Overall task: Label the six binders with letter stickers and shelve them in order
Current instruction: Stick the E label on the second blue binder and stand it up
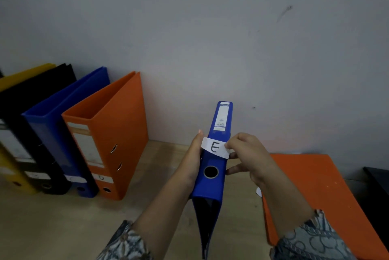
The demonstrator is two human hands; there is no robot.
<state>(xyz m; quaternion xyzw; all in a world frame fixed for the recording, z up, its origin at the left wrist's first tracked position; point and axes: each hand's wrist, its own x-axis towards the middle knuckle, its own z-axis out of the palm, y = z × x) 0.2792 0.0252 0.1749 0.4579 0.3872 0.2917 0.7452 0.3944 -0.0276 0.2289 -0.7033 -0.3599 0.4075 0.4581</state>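
Note:
A blue binder is held spine-up in the middle of the view. My left hand grips its left side. A white sticker marked E lies across the spine, and my right hand pinches its right end. Several binders stand in a row against the wall at the left: yellow, black, blue and orange, each with a small white sticker low on its spine. Another orange binder lies flat on the right.
The wooden surface runs to a grey wall. A dark object sits at the far right edge. A scrap of white paper shows under my right wrist.

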